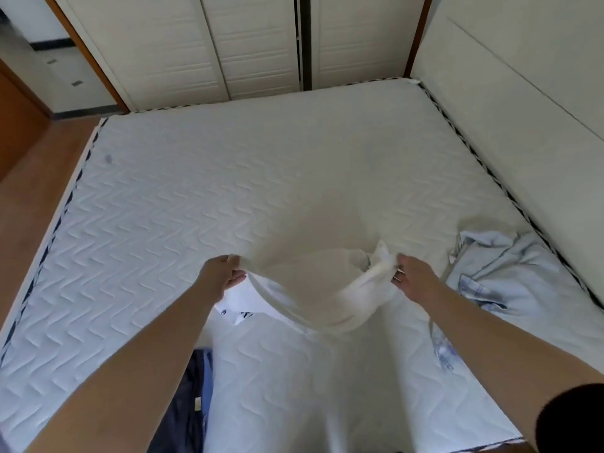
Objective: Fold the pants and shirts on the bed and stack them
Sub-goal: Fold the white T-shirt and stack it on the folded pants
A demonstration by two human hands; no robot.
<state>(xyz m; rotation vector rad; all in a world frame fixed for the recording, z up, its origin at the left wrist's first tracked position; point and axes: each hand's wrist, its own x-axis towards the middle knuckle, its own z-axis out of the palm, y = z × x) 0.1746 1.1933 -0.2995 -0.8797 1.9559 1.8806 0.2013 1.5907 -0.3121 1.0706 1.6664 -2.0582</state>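
Aloft, white shirt (313,289) between hands

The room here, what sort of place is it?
Most likely a home bedroom: a bare quilted mattress fills the floor space, pale wardrobe doors stand behind it, and loose clothes lie on the bed.

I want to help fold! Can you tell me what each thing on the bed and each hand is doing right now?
white shirt: held up off the bed, stretched between both hands, not folded.
left hand: grips the shirt's left edge.
right hand: grips the shirt's right edge.
light blue garment: crumpled on the bed, unfolded.
dark blue garment: lying at the near edge, partly hidden.
wardrobe doors: closed.
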